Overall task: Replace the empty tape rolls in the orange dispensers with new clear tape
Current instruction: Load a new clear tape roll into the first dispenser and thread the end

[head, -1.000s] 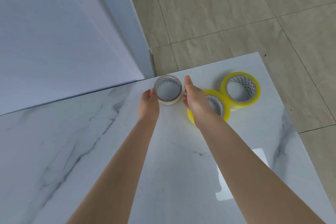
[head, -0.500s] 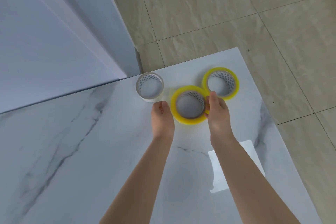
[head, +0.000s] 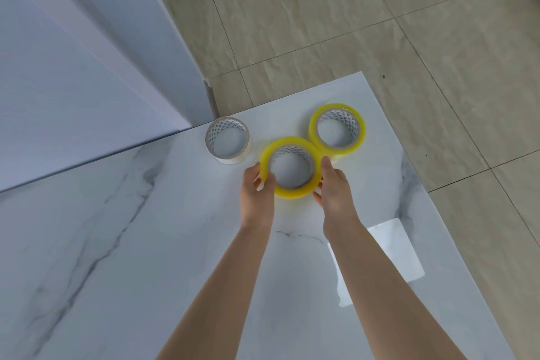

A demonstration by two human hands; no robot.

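- A full tape roll (head: 293, 192), yellow-tinted with a white lattice-printed core, sits just right of the frame's centre, held between both hands.
- The left hand (head: 254, 195) grips the roll's left edge. Its fingers are curled round the rim, with one fingertip hooked over the top towards the hole.
- The right hand (head: 336, 190) clamps the roll's right side, with one digit lying up along the outer wall and others curled under the lower right edge.
- Whether the roll rests on the table (head: 140, 257) or is raised a little off it cannot be told.
- A second roll (head: 360, 137) of the same kind lies flat to the upper right. Its near edge meets the held roll's upper right edge in the picture, just beyond the right hand's raised digit.
- An empty core (head: 228, 158), a thin white ring with the same lattice inside, stands to the upper left of the held roll, apart from it and just beyond the left hand.
- The table is white marble with grey veins, and a bright patch (head: 390, 251) lies beside the right forearm.
- Beige floor tiles (head: 350, 23) fill the upper right, and a white panel (head: 73, 61) fills the upper left.
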